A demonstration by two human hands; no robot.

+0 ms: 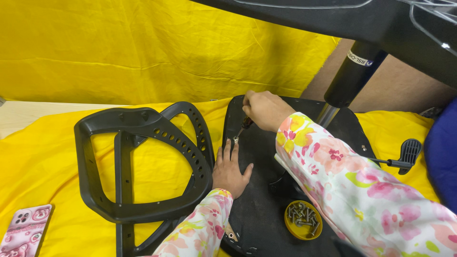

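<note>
Screw goes into the chair seat
Right hand (264, 109) grips screwdriver (243, 126) upright on screw (235, 139); left hand (230, 169), spread flat just below, should press the chair seat (259, 200) firmly.

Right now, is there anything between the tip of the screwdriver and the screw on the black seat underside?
Nothing visible. The right hand holds the screwdriver, its tip on the screw. The left hand lies flat on the seat underside, just below the screw, beside it.
</note>
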